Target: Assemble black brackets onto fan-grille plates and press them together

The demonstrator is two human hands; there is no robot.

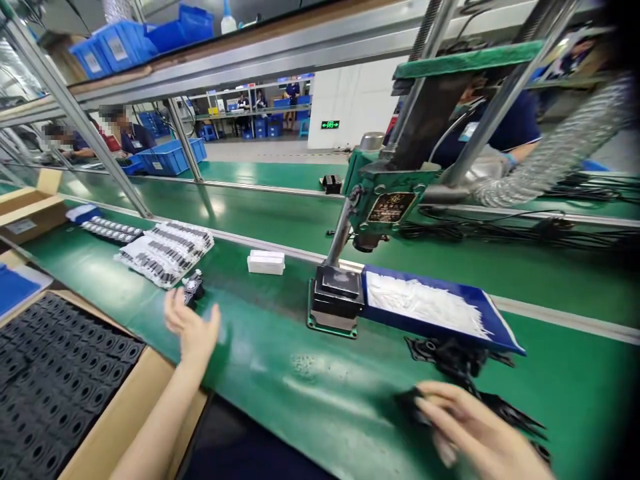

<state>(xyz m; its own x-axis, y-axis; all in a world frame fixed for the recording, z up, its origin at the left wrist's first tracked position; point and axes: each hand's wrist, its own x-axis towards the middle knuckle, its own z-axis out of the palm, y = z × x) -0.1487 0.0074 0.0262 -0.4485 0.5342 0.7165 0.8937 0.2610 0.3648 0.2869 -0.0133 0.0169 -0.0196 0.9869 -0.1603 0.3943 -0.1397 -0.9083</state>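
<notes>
My left hand point(190, 327) is over the green bench with its fingers spread and nothing in them. Just beyond its fingertips is a small black part with a pale round face point(194, 288). At the lower right, my right hand point(465, 420) pinches a black plastic part point(411, 404), blurred by motion. Beside that hand lie several loose black plastic parts point(463, 360), some of them partly behind it. A blue tray point(400, 319) of thin white pieces sits beyond these parts. To its left stands a green bench press point(390, 197) with a black block point(336, 293) on its base.
A carton of black parts in rows point(55, 380) is at the lower left. White trays of black pieces point(167, 250) and a small white box point(266, 262) lie along the bench. A flexible silver duct point(555, 153) and cables point(500, 230) are at right. Other people sit beyond.
</notes>
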